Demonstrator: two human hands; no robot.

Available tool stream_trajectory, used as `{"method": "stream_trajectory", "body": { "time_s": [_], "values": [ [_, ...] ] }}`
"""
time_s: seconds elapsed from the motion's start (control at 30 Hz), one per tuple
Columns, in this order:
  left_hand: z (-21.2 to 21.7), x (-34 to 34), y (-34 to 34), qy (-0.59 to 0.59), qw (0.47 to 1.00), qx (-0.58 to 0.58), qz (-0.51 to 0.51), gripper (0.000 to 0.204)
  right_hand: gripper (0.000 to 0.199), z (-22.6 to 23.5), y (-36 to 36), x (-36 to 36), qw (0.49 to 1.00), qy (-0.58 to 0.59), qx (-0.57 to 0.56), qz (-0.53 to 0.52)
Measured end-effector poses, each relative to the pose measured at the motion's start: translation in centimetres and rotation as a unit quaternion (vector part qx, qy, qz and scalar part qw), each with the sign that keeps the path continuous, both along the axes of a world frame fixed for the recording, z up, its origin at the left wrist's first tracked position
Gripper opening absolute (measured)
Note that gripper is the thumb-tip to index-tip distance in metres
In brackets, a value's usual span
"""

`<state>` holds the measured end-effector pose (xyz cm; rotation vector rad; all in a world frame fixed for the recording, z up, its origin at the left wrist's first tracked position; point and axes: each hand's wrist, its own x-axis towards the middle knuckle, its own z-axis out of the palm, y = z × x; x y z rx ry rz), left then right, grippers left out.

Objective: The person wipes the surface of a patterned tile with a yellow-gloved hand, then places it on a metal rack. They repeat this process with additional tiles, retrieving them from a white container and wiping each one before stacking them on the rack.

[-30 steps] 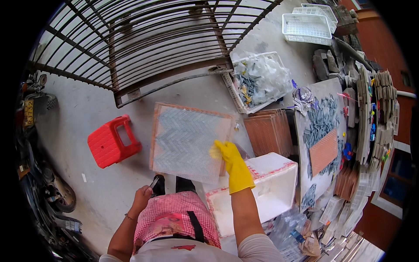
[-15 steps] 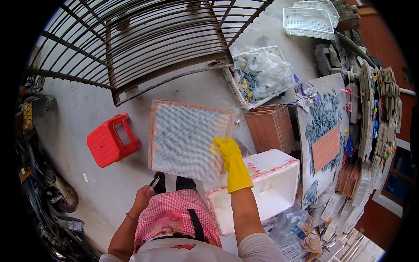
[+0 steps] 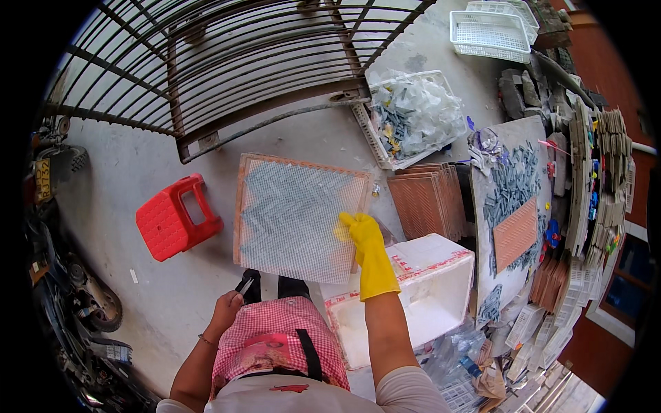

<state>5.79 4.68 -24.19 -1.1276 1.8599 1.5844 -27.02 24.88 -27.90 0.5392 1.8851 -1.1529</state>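
A square sheet of grey herringbone mosaic under white mesh [image 3: 296, 215], set in an orange-rimmed tray, lies on the concrete floor in front of me. My right hand [image 3: 361, 237], in a yellow rubber glove, presses a yellow sponge against the sheet's right edge. My left hand [image 3: 227, 308] is bare and hangs low by my left knee, closed around a small dark tool. A pink checked apron [image 3: 275, 337] covers my lap.
A red plastic stool [image 3: 175, 217] stands left of the sheet. An open white foam box [image 3: 420, 289] sits at my right. Stacked orange trays [image 3: 430, 199], a board with grey tiles [image 3: 513, 206], white baskets [image 3: 489, 31] and a metal gate [image 3: 227, 62] surround the spot.
The view has shifted slightly, so the sheet sits a little lower and nearer. My gloved right hand stays at the sheet's right edge and my left hand stays by my knee.
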Motion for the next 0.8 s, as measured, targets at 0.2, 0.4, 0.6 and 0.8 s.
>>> {"method": "stream_trajectory", "body": {
  "time_s": [0.2,0.4,0.6,0.8],
  "values": [
    [-0.8,0.4,0.3,0.05,0.997,-0.046,-0.021,0.025,0.039,-2.9,2.1,-0.9,0.996,0.025,0.045,0.068],
    [-0.5,0.4,0.4,0.031,0.999,-0.035,-0.009,0.029,0.035,1.3,1.1,-2.3,0.918,0.323,0.194,0.124],
    [-1.1,0.1,0.6,-0.007,0.999,0.011,0.036,0.025,0.049,0.7,-4.6,-3.1,0.69,0.646,0.044,0.323],
    [-1.5,-2.2,-1.3,0.023,0.996,-0.025,0.077,0.023,0.057,-0.7,-7.6,-1.2,0.715,0.598,0.054,0.357]
  ]
}}
